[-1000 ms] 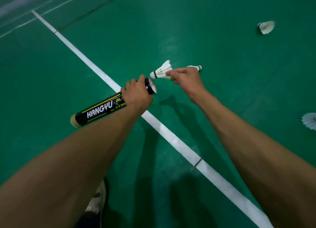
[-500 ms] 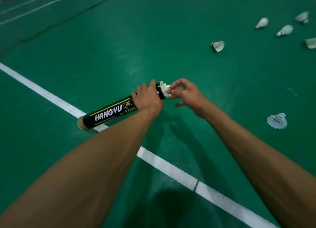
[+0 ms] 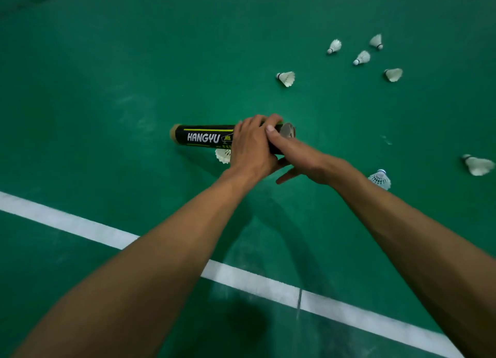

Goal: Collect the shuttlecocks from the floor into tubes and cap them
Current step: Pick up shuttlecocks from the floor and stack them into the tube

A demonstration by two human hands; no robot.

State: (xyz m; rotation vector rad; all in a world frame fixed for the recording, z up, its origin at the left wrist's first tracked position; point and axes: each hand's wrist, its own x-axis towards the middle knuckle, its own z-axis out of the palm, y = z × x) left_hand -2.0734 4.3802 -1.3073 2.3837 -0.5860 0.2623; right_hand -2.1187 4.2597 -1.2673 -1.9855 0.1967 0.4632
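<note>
Head view: the left hand [image 3: 251,145] wraps round the black HANGYU tube [image 3: 204,137], held roughly level over the green floor [image 3: 107,89]. The right hand [image 3: 300,159] lays its thumb on the tube near its mouth, fingers stretched below; whether they clasp it I cannot tell. One shuttlecock [image 3: 222,155] peeks out under the tube beside the left hand. A loose group of shuttlecocks [image 3: 362,57] lies farther off, near a white line [image 3: 80,226]
</note>
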